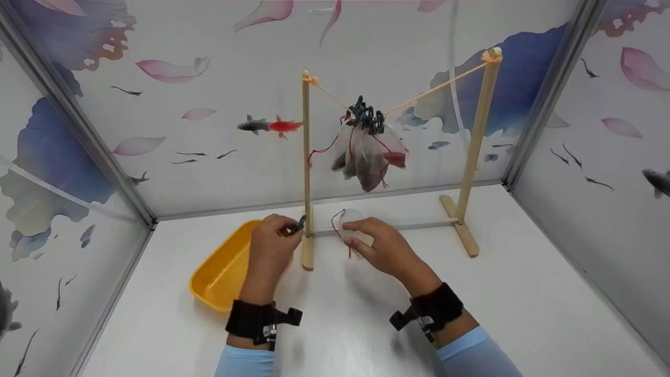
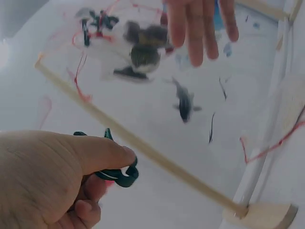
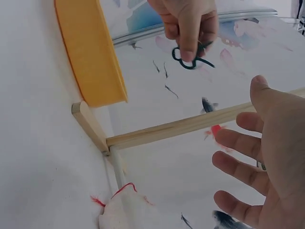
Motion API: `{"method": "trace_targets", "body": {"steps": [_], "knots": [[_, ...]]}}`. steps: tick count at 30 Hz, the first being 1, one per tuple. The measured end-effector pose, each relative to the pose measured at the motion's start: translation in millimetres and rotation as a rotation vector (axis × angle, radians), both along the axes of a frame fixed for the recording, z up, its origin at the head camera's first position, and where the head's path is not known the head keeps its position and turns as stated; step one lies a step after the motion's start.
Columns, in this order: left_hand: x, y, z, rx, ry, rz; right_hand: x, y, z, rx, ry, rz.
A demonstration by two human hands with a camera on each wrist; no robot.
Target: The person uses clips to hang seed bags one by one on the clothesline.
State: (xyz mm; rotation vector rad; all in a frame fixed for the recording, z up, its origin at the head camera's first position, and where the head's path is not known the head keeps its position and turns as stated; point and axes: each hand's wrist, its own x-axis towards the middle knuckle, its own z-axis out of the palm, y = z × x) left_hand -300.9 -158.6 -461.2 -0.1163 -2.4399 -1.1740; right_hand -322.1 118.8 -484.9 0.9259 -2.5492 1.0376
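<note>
My left hand pinches a small dark green clip between thumb and finger, beside the left post of a wooden stand. My right hand has its fingers spread and holds nothing. Close by it, a pale drawstring pouch with a red cord lies low by the stand's white bottom bar, partly hidden by the hand in the head view. Several filled pouches hang bunched from the cord of the stand, under dark green clips.
A yellow tray sits on the white table, left of the stand and partly behind my left hand. The stand's left post and right post rise from wooden feet. Printed panels enclose the back and sides.
</note>
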Motion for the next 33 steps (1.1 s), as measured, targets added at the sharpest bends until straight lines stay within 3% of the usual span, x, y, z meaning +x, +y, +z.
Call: {"method": "trace_targets", "body": {"steps": [4,7,11,19,22,27,30,33], "knots": [[8.9,36.6,1.3,-0.102,0.18,-0.073,3.1,-3.5,7.3,-0.12,-0.109,0.024],[14.0,55.5,-1.8,-0.175,0.262,-0.114,5.5,-5.3,11.3,-0.201,-0.154,0.031],[17.5,68.9,-7.7,-0.223,0.321,-0.128,8.8,-6.1,14.1,-0.248,-0.132,0.004],[16.3,75.7,-14.8,-0.203,0.386,-0.161,10.0,-5.4,14.4,-0.286,-0.099,-0.018],[13.0,75.2,-16.0,-0.179,0.315,-0.151,8.2,-3.4,15.3,-0.279,-0.063,-0.044],[0.2,72.8,-25.2,-0.107,0.004,-0.09,1.2,5.4,13.9,-0.303,0.01,-0.138],[-15.4,73.6,-37.2,-0.069,-0.141,-0.056,-4.2,12.6,11.5,-0.336,0.029,-0.167],[-35.0,79.0,-48.8,-0.08,-0.207,-0.036,-8.3,18.2,9.5,-0.361,0.028,-0.179]]}}
